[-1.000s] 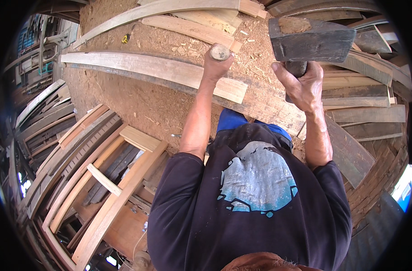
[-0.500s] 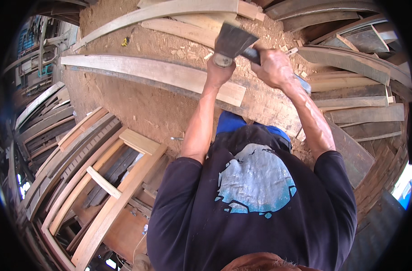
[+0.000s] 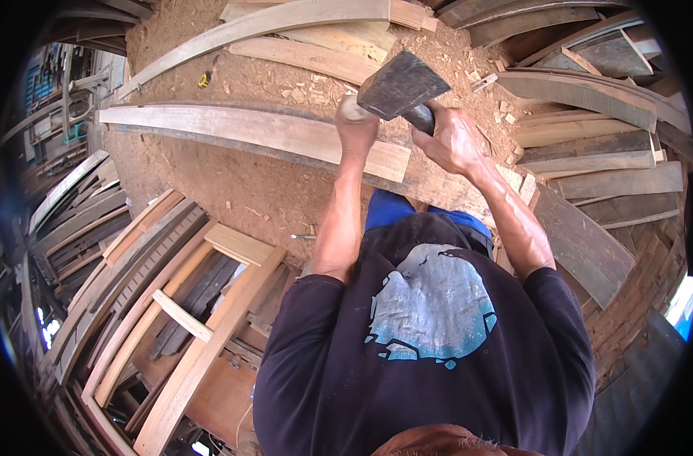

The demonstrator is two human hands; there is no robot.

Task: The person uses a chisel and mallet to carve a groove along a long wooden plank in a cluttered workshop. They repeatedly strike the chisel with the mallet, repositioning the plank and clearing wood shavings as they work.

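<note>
– What is met first, on the near side of the left hand (image 3: 356, 137) and the right hand (image 3: 451, 140)?
– A dark shirt (image 3: 438, 387) with a grey-and-blue print is seen, then blue clothing (image 3: 390, 210) between the forearms. A wooden frame (image 3: 210, 349) is shown nearer than the left hand and well to its left.
– Where is the work laid?
– A pale curved board (image 3: 240, 131) is laid along the bench (image 3: 460, 194). It is crossed by the left forearm; its long part is stretched out to the left of that hand, and its short end is seen between the forearms.
– How are the hands set?
– The left one is closed in a fist around a tool (image 3: 352, 110), of which only the round wooden end is shown, slightly blurred. By the right one, fingers wrapped, an axe (image 3: 403, 85) is gripped at its handle, with the dark wedge-shaped head pointed toward the left hand.
– Is that round end touched by the head?
– That cannot be told; they are seen just beside each other.
– And farther off?
– To the right of the right hand, boards (image 3: 612, 144) are stacked. Past the left hand, wood chips (image 3: 298, 96) are scattered, and beyond them long curved planks (image 3: 263, 21) are laid.
</note>
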